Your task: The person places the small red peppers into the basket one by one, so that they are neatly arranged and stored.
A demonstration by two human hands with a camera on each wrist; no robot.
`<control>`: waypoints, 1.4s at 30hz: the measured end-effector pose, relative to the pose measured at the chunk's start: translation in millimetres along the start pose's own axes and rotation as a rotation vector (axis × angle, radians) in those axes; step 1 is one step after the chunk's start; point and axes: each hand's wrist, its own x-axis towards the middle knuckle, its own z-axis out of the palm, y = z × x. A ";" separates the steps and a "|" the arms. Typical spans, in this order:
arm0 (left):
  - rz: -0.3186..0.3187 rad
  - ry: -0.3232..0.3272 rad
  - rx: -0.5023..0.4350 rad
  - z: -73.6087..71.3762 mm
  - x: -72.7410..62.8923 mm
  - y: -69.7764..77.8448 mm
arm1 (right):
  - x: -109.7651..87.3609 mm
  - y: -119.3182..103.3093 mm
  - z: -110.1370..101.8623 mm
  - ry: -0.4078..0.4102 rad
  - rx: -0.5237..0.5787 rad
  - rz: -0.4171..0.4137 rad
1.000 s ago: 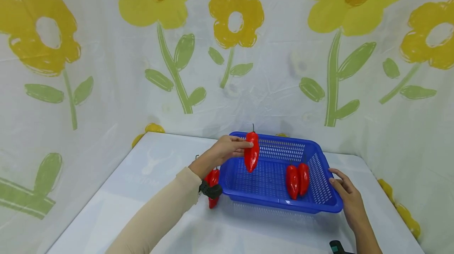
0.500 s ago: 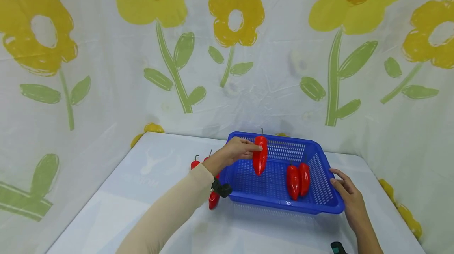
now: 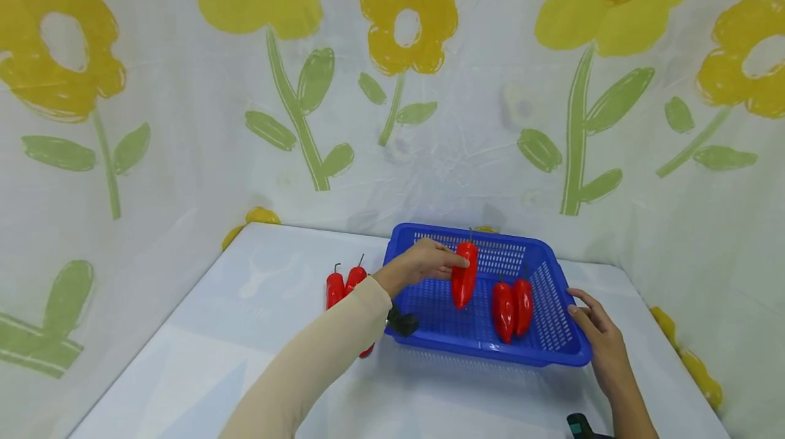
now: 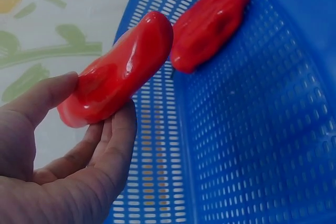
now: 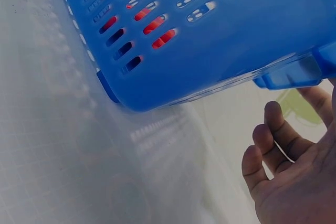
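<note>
My left hand (image 3: 429, 262) pinches a glossy red pepper (image 3: 464, 285) between thumb and fingers, stem up, over the inside of a blue plastic basket (image 3: 490, 352). In the left wrist view the held pepper (image 4: 121, 72) shows its lower end pointing away from the hand. Two more red peppers (image 3: 504, 313) lie side by side in the right part of the basket. At the basket's right end, my right hand (image 3: 604, 340) holds the rim with thumb and index finger. Its other fingers (image 5: 273, 156) curl loosely below the rim in the right wrist view.
Left of the basket, several red peppers (image 3: 335, 289) lie on the white table (image 3: 202, 330), partly hidden by the left sleeve (image 3: 319, 357). A white curtain (image 3: 466, 173) with printed yellow flowers hangs right behind the table. Dark straps (image 3: 401, 322) circle the wrists.
My left hand has carried the pepper to the right and slightly down, farther over the basket. More of the peppers on the table show now. The right hand stays at the rim.
</note>
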 end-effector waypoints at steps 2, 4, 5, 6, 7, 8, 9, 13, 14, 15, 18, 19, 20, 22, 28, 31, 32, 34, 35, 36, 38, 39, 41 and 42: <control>-0.011 0.003 0.005 2.8 2.3 0.2 | 0.6 0.5 0.0 0.000 0.006 0.001; -0.023 0.010 0.011 5.1 4.5 -0.3 | 0.8 1.5 0.3 -0.001 0.011 0.008; -0.030 0.010 0.007 6.0 5.5 -0.9 | 0.7 2.0 0.5 -0.003 0.014 0.013; -0.038 0.012 0.009 6.6 6.6 -1.6 | 0.7 2.5 0.8 -0.005 0.018 0.018; -0.044 0.015 0.013 7.2 7.3 -2.2 | 0.8 3.0 1.2 -0.006 0.021 0.022; -0.050 0.019 0.016 7.9 8.1 -2.9 | 0.9 3.4 1.5 -0.005 0.021 0.025; -0.052 0.022 0.023 8.6 8.9 -3.6 | 1.0 3.6 1.7 -0.005 0.023 0.026; -0.074 0.041 0.032 10.7 12.9 -6.5 | 1.9 3.9 2.4 0.000 0.025 0.023; -0.079 0.047 0.036 11.2 13.9 -7.1 | 2.2 3.8 2.5 0.001 0.024 0.021; -0.085 0.052 0.038 11.6 14.9 -7.7 | 2.4 3.6 2.7 0.002 0.023 0.020; -0.104 0.067 0.054 12.7 17.5 -9.7 | 3.0 2.5 2.9 0.000 0.025 0.019; -0.108 0.070 0.065 12.9 18.0 -10.2 | 3.2 1.9 3.0 -0.001 0.024 0.017; -0.112 0.069 0.067 13.0 18.6 -10.6 | 3.4 1.2 2.9 -0.002 0.021 0.011; -0.119 0.067 0.070 13.2 19.9 -11.2 | 3.8 -0.3 2.8 -0.003 0.015 -0.001; -0.127 0.062 0.085 13.6 23.9 -11.7 | 4.8 -4.3 3.6 0.009 -0.004 -0.019; -0.133 0.062 0.108 15.8 25.7 -11.9 | 4.5 -4.7 4.2 0.011 0.000 -0.011; -0.137 0.068 0.113 17.2 26.4 -12.0 | 4.4 -4.6 4.1 0.009 0.001 -0.009; -0.146 0.069 0.117 20.3 28.0 -12.7 | 4.1 -4.1 3.1 0.003 -0.003 -0.008; -0.152 0.067 0.120 22.1 28.7 -12.9 | 4.1 -3.8 2.3 0.002 -0.008 -0.009; -0.159 0.061 0.118 24.1 29.7 -13.2 | 4.2 -3.4 1.4 0.002 -0.012 -0.009; -0.170 0.042 0.111 28.1 31.7 -13.6 | 4.3 -2.8 -0.5 0.003 -0.022 -0.011; -0.175 0.029 0.104 29.7 32.7 -13.9 | 4.4 -2.5 -1.2 0.004 -0.025 -0.010; -0.186 0.010 0.101 33.1 35.2 -14.7 | 5.0 -2.1 -1.5 0.003 -0.022 -0.008; -0.195 0.000 0.098 34.3 36.7 -15.3 | 5.2 -2.0 -1.1 -0.001 -0.016 -0.006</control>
